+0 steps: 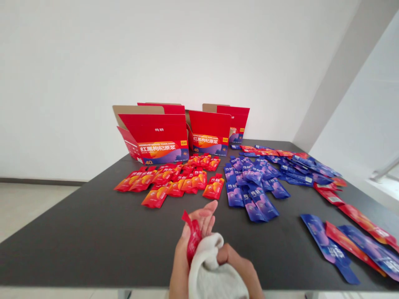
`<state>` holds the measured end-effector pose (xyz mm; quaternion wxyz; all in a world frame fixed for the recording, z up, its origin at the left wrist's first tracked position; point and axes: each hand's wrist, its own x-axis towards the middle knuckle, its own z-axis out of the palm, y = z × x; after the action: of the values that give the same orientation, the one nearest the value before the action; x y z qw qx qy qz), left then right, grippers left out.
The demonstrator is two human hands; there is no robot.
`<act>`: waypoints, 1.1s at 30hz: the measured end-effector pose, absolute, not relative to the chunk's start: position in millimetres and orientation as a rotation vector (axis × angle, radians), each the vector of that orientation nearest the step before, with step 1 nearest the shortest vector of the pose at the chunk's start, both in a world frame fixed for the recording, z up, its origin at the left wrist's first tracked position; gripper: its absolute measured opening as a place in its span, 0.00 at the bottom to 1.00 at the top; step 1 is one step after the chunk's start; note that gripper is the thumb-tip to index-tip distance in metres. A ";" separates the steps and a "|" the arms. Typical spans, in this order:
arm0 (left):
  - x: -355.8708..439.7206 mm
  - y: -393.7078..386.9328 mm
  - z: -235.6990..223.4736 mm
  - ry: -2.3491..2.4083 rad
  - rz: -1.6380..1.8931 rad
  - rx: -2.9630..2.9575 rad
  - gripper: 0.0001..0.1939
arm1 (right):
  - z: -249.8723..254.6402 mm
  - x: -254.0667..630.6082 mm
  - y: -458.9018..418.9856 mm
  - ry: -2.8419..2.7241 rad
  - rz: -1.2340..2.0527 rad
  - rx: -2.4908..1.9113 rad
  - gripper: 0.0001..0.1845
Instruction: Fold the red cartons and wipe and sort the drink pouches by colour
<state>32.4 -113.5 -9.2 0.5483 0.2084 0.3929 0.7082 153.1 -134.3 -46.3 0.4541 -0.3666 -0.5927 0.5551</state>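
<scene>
Low in the head view, my left hand (203,219) holds a red pouch (193,241) upright against the palm, its neck pointing up past the thumb. My right hand (239,264) grips a whitish cloth (204,254), bunched up and pressed against the pouch. The cloth covers part of the pouch's lower end and some of my left hand. Beyond my hands lies a spread of red pouches (177,185) with orange fruit prints. To their right is a heap of blue-purple pouches (249,176).
Several open red cartons (156,137) with raised flaps stand at the back of the dark table (102,232). Mixed blue and red pouches lie along the right side, including a blue pouch (326,238) near the front right. A white wall (187,50) rises behind.
</scene>
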 end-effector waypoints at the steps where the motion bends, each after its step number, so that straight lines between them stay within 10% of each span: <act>1: 32.4 -114.1 -9.1 0.886 1.664 0.511 0.15 | -54.9 156.6 -134.0 -1.517 1.408 -0.920 0.13; 10: 42.6 -129.6 4.4 0.705 1.748 0.483 0.15 | -46.0 238.5 -150.8 -1.402 1.476 -1.119 0.17; 19: 26.8 -104.7 11.0 0.788 1.948 0.339 0.18 | -41.4 217.6 -121.4 -1.976 0.777 -1.600 0.21; 33: 59.0 -102.0 4.4 0.841 1.821 0.591 0.14 | -13.3 183.4 -126.2 -1.831 0.727 -1.149 0.14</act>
<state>59.0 -102.0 4.4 0.5014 0.2447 0.3480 0.7534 183.4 -126.2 -13.3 0.4173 -0.4577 -0.7298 0.2895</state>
